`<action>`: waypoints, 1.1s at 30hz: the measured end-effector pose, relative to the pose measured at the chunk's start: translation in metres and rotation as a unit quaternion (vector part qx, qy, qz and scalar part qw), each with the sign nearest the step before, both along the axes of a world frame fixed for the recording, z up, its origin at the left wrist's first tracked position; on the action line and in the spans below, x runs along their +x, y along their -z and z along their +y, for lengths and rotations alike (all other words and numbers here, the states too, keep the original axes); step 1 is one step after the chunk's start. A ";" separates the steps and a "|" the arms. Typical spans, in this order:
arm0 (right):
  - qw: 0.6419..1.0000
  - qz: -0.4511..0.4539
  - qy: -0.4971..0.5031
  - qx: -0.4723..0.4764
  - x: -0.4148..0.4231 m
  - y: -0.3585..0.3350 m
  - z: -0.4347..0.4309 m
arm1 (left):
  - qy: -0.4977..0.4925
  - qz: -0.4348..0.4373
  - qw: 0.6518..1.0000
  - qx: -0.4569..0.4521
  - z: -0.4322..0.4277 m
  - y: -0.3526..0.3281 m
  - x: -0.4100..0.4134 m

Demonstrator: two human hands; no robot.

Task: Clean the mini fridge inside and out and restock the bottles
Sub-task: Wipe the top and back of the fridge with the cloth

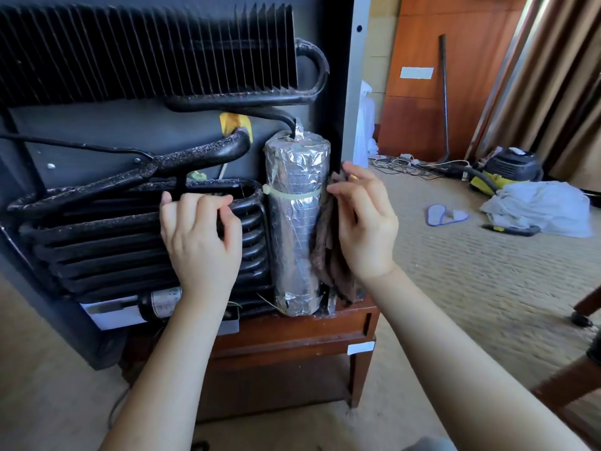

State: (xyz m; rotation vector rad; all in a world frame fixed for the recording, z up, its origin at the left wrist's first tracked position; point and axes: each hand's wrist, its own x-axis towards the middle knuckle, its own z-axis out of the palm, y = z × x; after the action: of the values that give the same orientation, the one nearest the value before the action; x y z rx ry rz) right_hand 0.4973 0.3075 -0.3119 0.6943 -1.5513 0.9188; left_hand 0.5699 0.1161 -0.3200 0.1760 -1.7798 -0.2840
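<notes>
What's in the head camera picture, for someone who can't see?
At the back of a mini fridge, the left hand grips black pipes while the right hand holds a brown cloth beside a foil-wrapped cylinder.

Both bare forearms extended forward, left hand [201,245] back-up, fingers [208,206] curled over a black pipe [248,206], right hand [366,226] level beside it, palm turned left, thumb and fingers pinching a brown cloth [327,255], wrists straight.

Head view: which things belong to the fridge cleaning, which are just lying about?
Job: dark brown cloth pinched in right hand; black metal coil tubes, gripped by left hand.
Lying about: yellow-and-black vacuum cleaner; crumpled white linen; pale blue-edged slippers.
</notes>
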 end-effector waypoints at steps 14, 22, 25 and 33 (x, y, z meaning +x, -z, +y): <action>0.988 -0.144 0.021 0.046 0.015 0.143 0.007 | 0.021 -0.019 0.999 0.018 0.006 0.000 0.008; 0.971 -0.225 0.014 0.081 0.024 0.201 0.018 | 0.019 -0.020 0.999 0.017 0.008 0.000 0.008; 0.962 -0.259 0.009 0.086 0.029 0.212 0.019 | 0.014 -0.011 1.000 0.020 0.009 -0.001 0.007; 0.952 -0.303 -0.015 0.042 0.046 0.221 0.020 | -0.002 -0.010 1.000 0.021 0.010 -0.001 0.004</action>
State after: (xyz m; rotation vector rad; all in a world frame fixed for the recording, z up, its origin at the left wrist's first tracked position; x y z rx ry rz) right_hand 0.5432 0.3274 -0.5333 0.5158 -2.1336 1.1616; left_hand 0.5743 0.1262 -0.3195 0.2128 -1.7944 -0.3171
